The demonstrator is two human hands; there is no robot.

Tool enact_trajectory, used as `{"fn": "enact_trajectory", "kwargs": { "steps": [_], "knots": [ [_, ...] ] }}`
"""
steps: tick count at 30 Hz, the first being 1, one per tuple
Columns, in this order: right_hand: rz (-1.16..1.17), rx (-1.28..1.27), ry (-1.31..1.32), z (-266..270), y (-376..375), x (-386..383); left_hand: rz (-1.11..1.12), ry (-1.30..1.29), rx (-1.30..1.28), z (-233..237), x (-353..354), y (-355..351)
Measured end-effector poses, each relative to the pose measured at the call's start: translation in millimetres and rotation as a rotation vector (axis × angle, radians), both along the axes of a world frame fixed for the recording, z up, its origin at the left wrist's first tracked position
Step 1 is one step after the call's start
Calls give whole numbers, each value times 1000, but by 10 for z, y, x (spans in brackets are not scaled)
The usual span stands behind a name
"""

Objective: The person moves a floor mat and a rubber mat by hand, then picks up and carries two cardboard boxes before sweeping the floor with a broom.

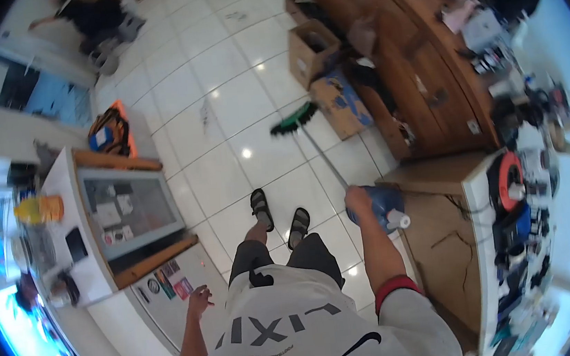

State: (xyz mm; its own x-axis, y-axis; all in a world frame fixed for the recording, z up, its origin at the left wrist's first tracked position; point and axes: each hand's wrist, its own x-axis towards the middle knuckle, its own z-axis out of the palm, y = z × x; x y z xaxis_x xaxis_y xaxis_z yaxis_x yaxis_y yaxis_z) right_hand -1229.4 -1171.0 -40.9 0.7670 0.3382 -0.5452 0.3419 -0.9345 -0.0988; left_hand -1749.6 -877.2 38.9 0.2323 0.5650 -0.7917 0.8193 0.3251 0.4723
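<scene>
In the head view my right hand [358, 200] is closed around the thin handle of a broom [325, 158]. The broom's green head with dark bristles [295, 118] reaches out over the tiled floor, close to a cardboard box [340, 105]. Right behind that hand stands a large blue water jug [386, 203] with a white cap. My left hand [200, 298] hangs at my side with its fingers apart, holding nothing. It is nearest to a white fridge door with several magnets and cards [169, 285].
White floor tiles [223, 118] run between the furniture. Left: a glass-door cabinet [128, 208] and an orange-black bag [110, 132]. Right: a wooden cabinet [419, 66], another open box [310, 50] and a cluttered counter with a red-rimmed round object [507, 179]. Far left, a dark-clothed person [95, 21].
</scene>
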Motion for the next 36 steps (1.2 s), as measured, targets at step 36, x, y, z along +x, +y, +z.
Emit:
{"fn": "enact_trajectory", "kwargs": {
  "steps": [36],
  "knots": [
    [1329,-32,-124,1088,4598,-887,1326,133,-483,-624,-945,-2473]
  ]
}}
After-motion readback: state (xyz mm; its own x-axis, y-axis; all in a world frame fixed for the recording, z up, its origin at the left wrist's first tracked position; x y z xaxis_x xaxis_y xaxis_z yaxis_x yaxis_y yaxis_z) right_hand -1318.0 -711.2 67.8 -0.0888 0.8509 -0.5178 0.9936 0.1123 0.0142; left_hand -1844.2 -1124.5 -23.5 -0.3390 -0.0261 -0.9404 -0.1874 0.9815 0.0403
